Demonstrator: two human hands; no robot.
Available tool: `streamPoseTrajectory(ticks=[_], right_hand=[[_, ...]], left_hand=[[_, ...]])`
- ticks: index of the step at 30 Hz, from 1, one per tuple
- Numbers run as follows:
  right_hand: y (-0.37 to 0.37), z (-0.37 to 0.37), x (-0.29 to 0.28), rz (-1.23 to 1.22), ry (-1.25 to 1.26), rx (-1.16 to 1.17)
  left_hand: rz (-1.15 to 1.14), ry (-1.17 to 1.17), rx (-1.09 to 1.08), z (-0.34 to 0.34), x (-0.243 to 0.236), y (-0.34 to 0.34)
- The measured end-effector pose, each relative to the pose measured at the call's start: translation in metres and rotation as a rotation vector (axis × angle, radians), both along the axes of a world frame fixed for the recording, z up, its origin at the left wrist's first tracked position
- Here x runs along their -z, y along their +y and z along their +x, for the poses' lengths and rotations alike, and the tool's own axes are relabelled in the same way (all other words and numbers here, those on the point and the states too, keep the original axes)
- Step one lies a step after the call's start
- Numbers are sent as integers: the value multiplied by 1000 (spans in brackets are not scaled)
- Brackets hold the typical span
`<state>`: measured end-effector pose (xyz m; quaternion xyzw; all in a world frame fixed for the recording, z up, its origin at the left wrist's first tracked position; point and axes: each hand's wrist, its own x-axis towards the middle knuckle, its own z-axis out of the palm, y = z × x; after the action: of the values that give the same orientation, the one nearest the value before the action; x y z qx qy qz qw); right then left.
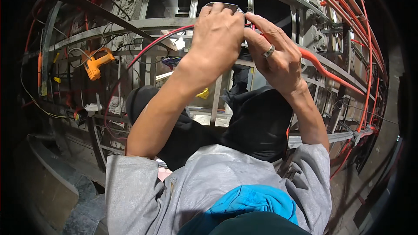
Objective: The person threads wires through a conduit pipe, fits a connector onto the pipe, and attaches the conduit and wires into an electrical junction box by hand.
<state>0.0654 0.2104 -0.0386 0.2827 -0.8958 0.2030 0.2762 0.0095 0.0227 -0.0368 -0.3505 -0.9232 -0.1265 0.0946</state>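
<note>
My left hand (pixel 217 37) is closed over a small metal box (pixel 221 4); only its pale rim shows past my fingertips. From under this hand a red wire (pixel 167 34) runs off to the left, with a dark wire beside it. My right hand (pixel 276 56), with a ring on one finger, touches the box's right side. Its thumb and forefinger pinch a short bit of red wire (pixel 253 27), mostly hidden. Behind that hand, an orange-red flexible conduit (pixel 324 70) emerges and curves down to the right.
Metal framing (pixel 159 23) crosses the space ahead, against broken masonry. An orange power tool (pixel 96 64) hangs at left. Several orange conduits (pixel 369 56) run along the right side. Below my hands are my dark-clothed knees (pixel 261 117) and a yellow object (pixel 203 93).
</note>
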Motion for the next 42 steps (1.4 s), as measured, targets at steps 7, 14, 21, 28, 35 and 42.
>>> streamPoseTrajectory(ticks=[7,14,21,28,35,42], right_hand=[[5,-8,-4,-33,-33,-27],[14,-30,-2,-9,10,-19],[11,-34,-6,-23,4,-47],[10,-31,1,-50,-84,-58],[10,-22,-4,-97,-160,-19],[0,-27,3,-71,-192,-94]], left_hand=[[122,-227,-35,-16,20,4],[16,-303,-43,-19,14,7],[-95,-63,-24,-19,23,11],[-151,-102,-42,-20,13,3],[-258,-64,-16,-14,9,17],[-242,85,-8,-3,-5,-22]])
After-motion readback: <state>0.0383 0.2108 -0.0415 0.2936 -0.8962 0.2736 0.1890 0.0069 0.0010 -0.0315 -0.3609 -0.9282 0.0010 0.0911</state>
